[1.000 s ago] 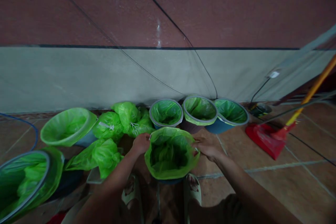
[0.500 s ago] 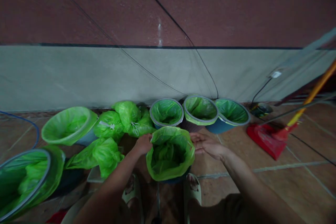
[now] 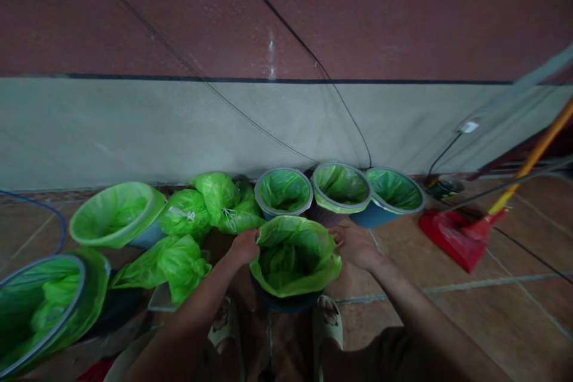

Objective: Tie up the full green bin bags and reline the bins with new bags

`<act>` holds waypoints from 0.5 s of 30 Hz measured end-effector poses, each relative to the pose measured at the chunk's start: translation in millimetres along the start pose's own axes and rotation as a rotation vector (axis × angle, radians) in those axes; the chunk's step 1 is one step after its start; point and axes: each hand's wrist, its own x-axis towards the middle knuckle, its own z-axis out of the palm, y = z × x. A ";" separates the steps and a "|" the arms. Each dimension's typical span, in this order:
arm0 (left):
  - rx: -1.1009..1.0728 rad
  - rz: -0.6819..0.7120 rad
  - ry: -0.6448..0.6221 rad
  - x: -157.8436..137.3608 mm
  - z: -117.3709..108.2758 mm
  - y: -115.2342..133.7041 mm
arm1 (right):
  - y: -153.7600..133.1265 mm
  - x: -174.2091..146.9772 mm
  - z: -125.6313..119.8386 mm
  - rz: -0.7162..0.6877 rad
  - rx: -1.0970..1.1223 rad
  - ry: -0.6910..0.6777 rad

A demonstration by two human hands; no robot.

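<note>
Between my feet stands a dark blue bin with a green bin bag spread inside it, its mouth wide and its edge over the bin's top. My left hand is closed on the bag's edge at the left. On the opposite side my right hand pinches the edge and holds it out to the right. The lower part of the bin is largely hidden by the bag. Behind it, a lined bin with a grey rim stands against the wall.
Two more lined bins, one brown and one blue, stand beside it. At left are tied green bags, a pale lined bin and a larger grey-rimmed bin. A red dustpan with a yellow handle lies at right.
My right hand has gone from spread fingers beside the bag to a pinch on its edge. The bag's right side is pulled outward, and its front edge has risen, baring more of the bin.
</note>
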 end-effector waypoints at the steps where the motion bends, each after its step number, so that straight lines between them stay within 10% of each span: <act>1: -0.005 -0.004 -0.006 -0.6 -0.7 0.7 | -3.1 -1.3 -1.9 0.011 -0.067 0.008; 7: -0.029 0.013 -0.011 -6.6 -12.6 4.8 | -3.7 0.1 -7.6 0.032 -0.135 0.087; 15: 0.019 0.000 0.026 -1.6 -19.8 -5.6 | -8.0 8.7 -6.7 0.010 0.543 0.189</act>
